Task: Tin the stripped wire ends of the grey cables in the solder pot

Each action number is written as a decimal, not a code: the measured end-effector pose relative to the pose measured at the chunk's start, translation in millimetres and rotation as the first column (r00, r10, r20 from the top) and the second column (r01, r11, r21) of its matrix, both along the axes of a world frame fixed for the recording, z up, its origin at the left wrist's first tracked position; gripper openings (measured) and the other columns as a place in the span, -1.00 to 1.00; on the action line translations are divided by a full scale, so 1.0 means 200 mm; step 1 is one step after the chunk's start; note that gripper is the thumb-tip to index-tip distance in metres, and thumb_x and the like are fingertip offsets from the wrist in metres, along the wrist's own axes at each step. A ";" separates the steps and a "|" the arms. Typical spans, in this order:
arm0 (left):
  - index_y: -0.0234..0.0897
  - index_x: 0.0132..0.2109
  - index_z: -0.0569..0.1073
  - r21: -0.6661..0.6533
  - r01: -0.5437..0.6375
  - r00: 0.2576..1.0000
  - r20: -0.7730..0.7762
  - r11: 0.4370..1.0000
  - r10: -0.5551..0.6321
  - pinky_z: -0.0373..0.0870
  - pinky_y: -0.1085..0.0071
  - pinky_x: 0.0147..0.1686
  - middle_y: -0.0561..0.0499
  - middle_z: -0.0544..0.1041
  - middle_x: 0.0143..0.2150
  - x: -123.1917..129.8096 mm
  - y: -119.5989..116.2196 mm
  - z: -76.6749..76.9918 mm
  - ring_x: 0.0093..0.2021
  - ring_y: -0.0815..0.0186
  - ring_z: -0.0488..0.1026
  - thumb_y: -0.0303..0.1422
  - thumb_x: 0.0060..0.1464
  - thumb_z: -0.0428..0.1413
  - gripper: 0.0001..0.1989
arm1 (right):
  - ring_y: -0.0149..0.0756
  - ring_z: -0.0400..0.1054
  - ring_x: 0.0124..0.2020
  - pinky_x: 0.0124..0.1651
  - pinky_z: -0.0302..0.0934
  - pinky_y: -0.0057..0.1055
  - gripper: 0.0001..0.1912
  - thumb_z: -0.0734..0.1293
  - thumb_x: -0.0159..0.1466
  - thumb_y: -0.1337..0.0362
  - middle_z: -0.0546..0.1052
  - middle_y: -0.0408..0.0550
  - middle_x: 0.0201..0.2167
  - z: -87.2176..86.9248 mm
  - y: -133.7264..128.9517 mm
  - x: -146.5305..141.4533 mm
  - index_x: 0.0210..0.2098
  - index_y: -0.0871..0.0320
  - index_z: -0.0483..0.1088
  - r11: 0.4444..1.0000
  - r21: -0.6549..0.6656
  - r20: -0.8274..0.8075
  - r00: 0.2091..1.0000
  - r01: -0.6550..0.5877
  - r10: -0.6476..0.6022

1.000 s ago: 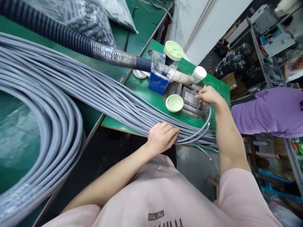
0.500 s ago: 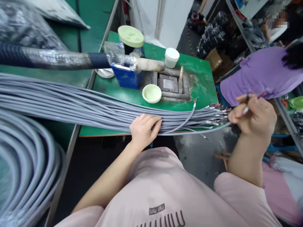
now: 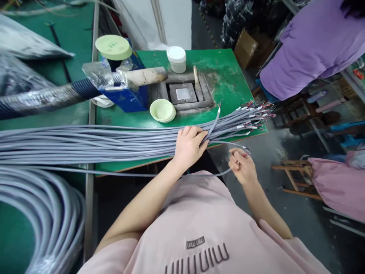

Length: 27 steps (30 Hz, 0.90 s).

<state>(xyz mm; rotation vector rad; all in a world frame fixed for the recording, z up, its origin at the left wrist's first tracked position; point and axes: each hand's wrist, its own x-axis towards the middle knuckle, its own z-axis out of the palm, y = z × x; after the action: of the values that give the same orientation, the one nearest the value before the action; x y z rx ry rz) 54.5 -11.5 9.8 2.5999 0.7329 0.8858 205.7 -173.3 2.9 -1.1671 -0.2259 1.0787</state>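
Observation:
A thick bundle of grey cables (image 3: 137, 142) lies across the table, its stripped ends with thin coloured wires fanned out at the right. My left hand (image 3: 189, 146) is closed over the front of the bundle, fingers on top and thumb to the right. One cable (image 3: 214, 122) bends up away from the others just beyond my thumb. Below the bundle's right end, past the table edge, my right hand (image 3: 243, 166) is closed around the end of a single grey cable (image 3: 205, 175). Bits of red wire show at its fingers. That cable sags in front of my body.
A solder pot (image 3: 184, 94) with a brush is set into the table, beside a pale green bowl (image 3: 162, 111) and a white tub (image 3: 176, 59). An extraction hose (image 3: 142, 76) rests on a blue box (image 3: 128, 101). Coiled cable (image 3: 61, 213) lies left; a person in purple (image 3: 319, 45) is at right.
My right hand has come left and down toward my body with the single cable, which now hangs apart from the bundle. My left hand has shifted right along the cables. The view has turned.

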 end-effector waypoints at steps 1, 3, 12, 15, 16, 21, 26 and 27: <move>-0.27 -0.08 0.53 -0.016 0.012 0.999 0.039 1.000 -0.011 0.27 0.20 -0.20 -0.13 0.54 -0.17 0.02 -0.01 0.00 -0.16 0.14 0.39 -0.34 0.13 0.13 -0.78 | -0.66 -0.06 -0.73 -0.67 -0.15 -0.60 -0.78 0.46 0.12 0.19 0.24 -0.31 -0.66 0.01 0.03 -0.02 -0.32 0.19 0.48 1.000 0.005 0.014 1.000 -0.009 0.009; -0.27 -0.11 0.52 -0.072 0.051 0.986 0.163 0.996 -0.039 0.32 0.24 -0.19 -0.10 0.52 -0.21 0.02 -0.04 0.00 -0.18 0.20 0.40 -0.40 0.13 0.11 -0.82 | -0.69 -0.10 -0.75 -0.68 -0.20 -0.58 -0.77 0.45 0.13 0.17 0.30 -0.29 -0.61 0.06 0.09 -0.02 -0.31 0.21 0.50 0.999 0.053 0.046 0.999 -0.003 0.001; -0.21 -0.03 0.47 -0.223 0.237 0.918 0.369 0.946 -0.143 0.40 0.36 -0.27 -0.02 0.51 -0.29 -0.12 -0.26 -0.06 -0.30 0.32 0.42 -0.52 0.07 0.14 -0.71 | -0.56 0.16 -0.59 -0.60 0.06 -0.58 -0.40 0.52 0.01 0.25 0.44 -0.22 -0.38 0.24 0.26 0.00 0.02 0.04 0.32 0.981 0.190 0.502 0.862 -0.029 -0.071; -0.23 -0.03 0.47 -0.210 0.301 0.895 0.400 0.930 -0.199 0.40 0.37 -0.31 -0.02 0.50 -0.32 -0.13 -0.26 -0.08 -0.32 0.33 0.41 -0.54 0.07 0.13 -0.69 | -0.55 0.18 -0.56 -0.51 0.16 -0.55 -0.47 0.48 0.08 0.30 0.43 -0.23 -0.39 0.24 0.28 -0.03 0.02 0.05 0.33 0.985 0.170 0.615 0.782 -0.010 -0.098; -0.23 -0.03 0.47 -0.203 0.321 0.888 0.405 0.925 -0.219 0.40 0.38 -0.32 -0.02 0.50 -0.33 -0.13 -0.25 -0.09 -0.33 0.33 0.41 -0.54 0.07 0.13 -0.70 | -0.55 0.18 -0.57 -0.52 0.15 -0.55 -0.51 0.47 0.10 0.30 0.43 -0.23 -0.40 0.23 0.28 -0.03 0.02 0.05 0.34 0.985 0.173 0.619 0.778 -0.004 -0.105; -0.25 -0.05 0.51 -0.344 0.433 0.864 0.423 0.833 -0.274 0.41 0.33 -0.27 -0.06 0.53 -0.29 -0.14 -0.23 -0.05 -0.29 0.30 0.44 -0.41 0.06 0.21 -0.73 | -0.62 0.05 -0.70 -0.67 -0.08 -0.57 -0.68 0.41 0.18 0.28 0.45 -0.22 -0.46 0.24 0.25 -0.01 -0.06 0.08 0.43 0.976 0.199 0.457 0.890 -0.093 -0.009; -0.27 -0.07 0.57 -0.713 0.423 0.847 0.531 0.559 0.037 0.40 0.37 -0.26 -0.04 0.52 -0.34 -0.10 -0.17 0.10 -0.33 0.33 0.44 -0.29 0.10 0.19 -0.75 | -0.66 0.04 -0.75 -0.73 -0.23 -0.58 -0.74 0.41 0.18 0.24 0.49 -0.17 -0.49 0.26 0.18 -0.05 -0.12 0.13 0.49 0.924 0.158 0.270 0.915 -0.348 0.299; -0.26 -0.11 0.58 -0.753 0.450 0.834 0.547 0.481 0.076 0.40 0.37 -0.27 -0.04 0.51 -0.34 -0.08 -0.16 0.13 -0.34 0.33 0.44 -0.27 0.07 0.22 -0.75 | -0.66 0.04 -0.76 -0.74 -0.23 -0.58 -0.74 0.42 0.17 0.23 0.49 -0.17 -0.50 0.26 0.17 -0.07 -0.14 0.14 0.50 0.911 0.148 0.248 0.906 -0.384 0.342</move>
<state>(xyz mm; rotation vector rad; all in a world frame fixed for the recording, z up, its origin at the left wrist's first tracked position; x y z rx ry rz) 37.6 -44.0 34.9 1.3821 0.4932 0.7838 191.6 -138.8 54.0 -1.0881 -0.7317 1.2224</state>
